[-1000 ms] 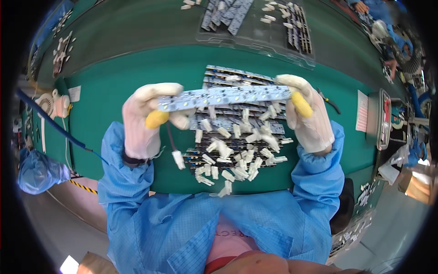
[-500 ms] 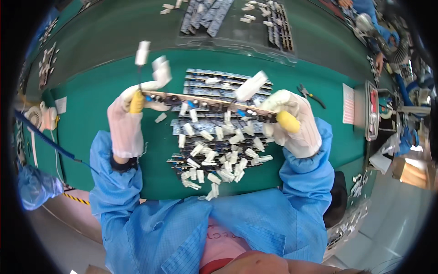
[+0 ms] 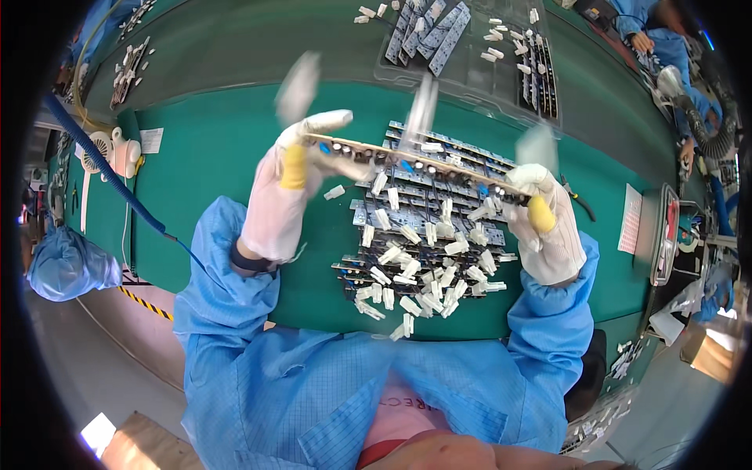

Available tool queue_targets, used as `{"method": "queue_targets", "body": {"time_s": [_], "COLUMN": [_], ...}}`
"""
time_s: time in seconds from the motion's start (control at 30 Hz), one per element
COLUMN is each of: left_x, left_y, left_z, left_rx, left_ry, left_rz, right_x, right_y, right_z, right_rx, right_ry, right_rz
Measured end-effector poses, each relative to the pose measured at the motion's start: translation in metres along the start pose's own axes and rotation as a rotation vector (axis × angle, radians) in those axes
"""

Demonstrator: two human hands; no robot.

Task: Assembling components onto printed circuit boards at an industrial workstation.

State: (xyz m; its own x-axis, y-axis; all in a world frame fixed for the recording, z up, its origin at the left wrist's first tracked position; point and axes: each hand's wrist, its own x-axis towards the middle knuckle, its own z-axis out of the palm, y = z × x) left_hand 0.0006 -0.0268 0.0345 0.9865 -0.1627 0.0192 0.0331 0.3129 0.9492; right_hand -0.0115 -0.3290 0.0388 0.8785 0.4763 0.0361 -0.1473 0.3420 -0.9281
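A long, narrow circuit board strip (image 3: 415, 163) with small black and blue components along its edge spans my two hands, tilted slightly down toward the right. My left hand (image 3: 286, 184), in a white glove with a yellow finger cover, pinches its left end, with one finger stretched out. At the right end, my gloved right hand (image 3: 546, 227) grips it, also with a yellow cover on a finger. White plugs (image 3: 424, 106) on this board stick up beyond it, smeared by motion. Below lie rows of similar boards (image 3: 427, 207) with many white wired plugs (image 3: 407, 270) strewn over them.
Cutting pliers (image 3: 580, 200) lie right of the boards. A clear plastic tray (image 3: 478, 78) at the back holds more strips. A printed sheet (image 3: 630, 219) and a bin (image 3: 664, 235) are at right; a small white fan (image 3: 110, 153) and blue coiled hose (image 3: 110, 172) at left.
The whole view has shifted, so the bench contents appear farther right. Both hands still hold the strip, which tilts a little more, and its white plugs have swung to new positions.
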Motion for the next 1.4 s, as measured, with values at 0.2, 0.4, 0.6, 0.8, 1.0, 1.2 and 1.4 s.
{"method": "queue_targets", "body": {"time_s": [0.2,0.4,0.6,0.8,1.0,1.2,1.4], "left_x": [0.018,0.030,0.021,-0.020,-0.030,-0.004,0.001], "left_y": [0.007,0.018,0.023,0.060,0.058,0.046,0.013], "left_z": [-0.042,-0.137,-0.087,-0.062,-0.061,-0.074,-0.189], "left_rx": [0.265,0.472,0.605,1.323,1.321,1.102,1.284], "left_ry": [0.265,0.303,0.375,-0.083,-0.123,0.217,0.493], "left_rz": [0.108,0.158,0.513,0.814,1.184,0.776,0.137], "right_x": [0.018,0.032,0.029,0.028,0.035,0.038,0.032], "right_y": [-0.023,0.016,0.022,0.024,0.025,0.031,0.004], "right_z": [0.030,-0.067,-0.057,-0.057,-0.051,-0.059,-0.045], "right_rx": [-0.459,-1.625,-1.588,-1.561,-1.612,-1.424,-0.859], "right_ry": [0.392,0.368,0.406,0.384,0.411,0.445,0.698], "right_rz": [-0.009,-0.144,-0.085,-0.135,-0.197,-0.324,-0.220]}}
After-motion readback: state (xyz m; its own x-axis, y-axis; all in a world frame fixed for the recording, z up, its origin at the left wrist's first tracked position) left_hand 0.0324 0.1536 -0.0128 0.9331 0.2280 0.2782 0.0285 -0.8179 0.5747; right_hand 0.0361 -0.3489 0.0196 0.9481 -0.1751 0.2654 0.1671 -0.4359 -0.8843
